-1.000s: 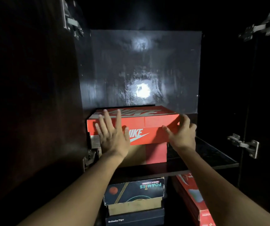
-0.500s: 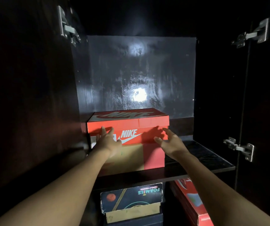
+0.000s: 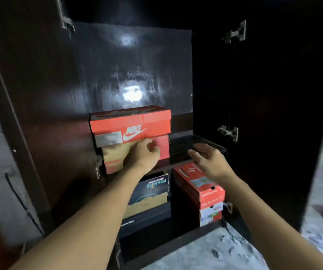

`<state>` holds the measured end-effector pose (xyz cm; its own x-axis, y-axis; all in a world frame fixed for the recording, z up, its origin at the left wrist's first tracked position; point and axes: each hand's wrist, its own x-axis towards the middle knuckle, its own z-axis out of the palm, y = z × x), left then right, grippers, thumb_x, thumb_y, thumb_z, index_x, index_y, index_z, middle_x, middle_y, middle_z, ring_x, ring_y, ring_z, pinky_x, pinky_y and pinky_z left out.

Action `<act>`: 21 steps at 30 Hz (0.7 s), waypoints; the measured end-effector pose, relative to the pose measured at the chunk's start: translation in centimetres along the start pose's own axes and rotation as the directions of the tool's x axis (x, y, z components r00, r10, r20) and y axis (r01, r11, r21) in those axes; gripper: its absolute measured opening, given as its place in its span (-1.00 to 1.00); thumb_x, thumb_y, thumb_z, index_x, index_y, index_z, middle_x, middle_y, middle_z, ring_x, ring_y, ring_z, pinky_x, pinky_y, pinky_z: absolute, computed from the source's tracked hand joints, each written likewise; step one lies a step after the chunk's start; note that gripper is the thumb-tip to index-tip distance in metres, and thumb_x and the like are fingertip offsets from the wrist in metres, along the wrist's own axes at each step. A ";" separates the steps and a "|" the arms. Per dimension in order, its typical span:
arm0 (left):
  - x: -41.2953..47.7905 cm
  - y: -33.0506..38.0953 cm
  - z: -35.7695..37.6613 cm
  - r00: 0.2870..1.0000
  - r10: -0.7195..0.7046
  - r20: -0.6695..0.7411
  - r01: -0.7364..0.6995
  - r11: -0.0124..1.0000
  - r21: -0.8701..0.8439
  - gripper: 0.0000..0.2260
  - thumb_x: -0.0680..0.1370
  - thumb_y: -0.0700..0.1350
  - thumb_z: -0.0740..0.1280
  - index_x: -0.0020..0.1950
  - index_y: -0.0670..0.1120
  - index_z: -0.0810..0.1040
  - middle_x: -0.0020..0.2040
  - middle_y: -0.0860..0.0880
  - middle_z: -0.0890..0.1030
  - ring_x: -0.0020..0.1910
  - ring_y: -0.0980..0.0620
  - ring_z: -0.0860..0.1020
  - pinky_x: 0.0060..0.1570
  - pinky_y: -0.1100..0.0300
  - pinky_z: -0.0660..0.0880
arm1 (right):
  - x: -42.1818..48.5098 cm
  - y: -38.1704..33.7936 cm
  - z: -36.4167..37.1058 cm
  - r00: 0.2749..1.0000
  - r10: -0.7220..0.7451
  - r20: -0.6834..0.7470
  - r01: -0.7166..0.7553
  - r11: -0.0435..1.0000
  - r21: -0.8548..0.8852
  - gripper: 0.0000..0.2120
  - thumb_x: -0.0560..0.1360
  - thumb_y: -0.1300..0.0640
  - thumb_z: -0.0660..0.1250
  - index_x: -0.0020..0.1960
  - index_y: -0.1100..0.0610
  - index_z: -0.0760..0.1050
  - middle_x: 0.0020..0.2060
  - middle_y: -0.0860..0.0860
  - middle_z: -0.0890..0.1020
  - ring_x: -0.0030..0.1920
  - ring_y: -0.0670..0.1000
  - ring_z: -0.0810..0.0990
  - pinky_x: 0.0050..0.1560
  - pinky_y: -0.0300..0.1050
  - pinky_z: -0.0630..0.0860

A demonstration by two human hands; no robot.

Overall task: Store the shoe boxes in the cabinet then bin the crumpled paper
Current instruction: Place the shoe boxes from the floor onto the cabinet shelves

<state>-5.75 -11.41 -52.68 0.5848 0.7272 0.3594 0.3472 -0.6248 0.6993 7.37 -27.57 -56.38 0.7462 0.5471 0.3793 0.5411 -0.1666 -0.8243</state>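
Open dark cabinet (image 3: pixel 39 94), orange shoe box (image 3: pixel 147 121) on its upper shelf (image 3: pixel 184 139).
The shoe box sits at the shelf's left end, above other boxes (image 3: pixel 201 190) stacked below. The left hand (image 3: pixel 143 152) lies loosely curled at its front, gripping nothing; the right hand (image 3: pixel 209 160) is flat and relaxed, apart from it.

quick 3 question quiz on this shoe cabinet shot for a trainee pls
1. True or false: the right hand grips the orange Nike shoe box.
2. Fill in: the Foamies box lies ___ the shelf that bears the Nike box.
3. The Nike box stands: A) on the shelf's left part B) on its right part C) on the Foamies box.
Key: 1 false, that hand is open and apart from it. 2 below. 3 A.
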 end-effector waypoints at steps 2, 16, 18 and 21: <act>-2.6 -0.1 1.5 0.997 0.022 0.067 -0.013 0.991 -0.132 -0.67 0.56 -0.04 0.32 0.32 -0.04 0.52 0.21 -0.06 0.60 0.16 -0.04 0.59 0.11 0.24 0.46 | -4.3 0.8 -0.9 0.999 0.018 -0.028 -0.018 1.000 -0.013 -0.59 0.55 -0.12 0.36 0.32 0.05 0.52 0.11 -0.10 0.64 0.14 -0.14 0.58 0.08 -0.28 0.46; -20.2 -0.6 22.7 0.792 0.252 0.556 -0.173 0.966 -0.192 -0.69 0.55 0.00 0.30 0.28 -0.01 0.56 -0.21 0.04 0.60 0.01 -0.08 0.61 0.09 0.06 0.54 | -28.3 17.1 -7.0 0.827 0.432 -0.359 -0.516 0.837 -0.181 -0.60 0.55 -0.05 0.36 0.32 0.11 0.53 0.24 0.08 0.61 0.26 0.06 0.57 0.27 -0.05 0.47; -22.9 -0.5 25.7 0.743 0.264 0.615 -0.176 0.964 -0.200 -0.66 0.50 0.06 0.30 0.25 0.03 0.57 -0.08 -0.06 0.66 0.02 -0.12 0.61 0.09 0.02 0.56 | -31.9 18.9 -8.1 0.785 0.467 -0.407 -0.571 0.800 -0.183 -0.62 0.55 -0.05 0.36 0.30 0.10 0.54 0.24 0.07 0.62 0.26 0.05 0.57 0.26 -0.06 0.47; -26.9 -0.8 29.4 0.686 0.260 0.680 -0.179 0.966 -0.189 -0.68 0.50 0.04 0.31 0.22 0.00 0.59 0.11 -0.07 0.65 0.13 -0.11 0.59 0.13 0.12 0.52 | -37.2 21.3 -9.2 0.713 0.548 -0.437 -0.656 0.741 -0.141 -0.62 0.54 -0.09 0.36 0.29 0.07 0.54 0.24 0.10 0.61 0.24 0.06 0.58 0.25 0.00 0.50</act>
<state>-0.19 -38.83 -81.06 0.9897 0.1431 0.0085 0.0920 -0.6798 0.7276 -5.27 -59.00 -84.20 0.9982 -0.0593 0.0022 -0.0338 -0.5985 -0.8004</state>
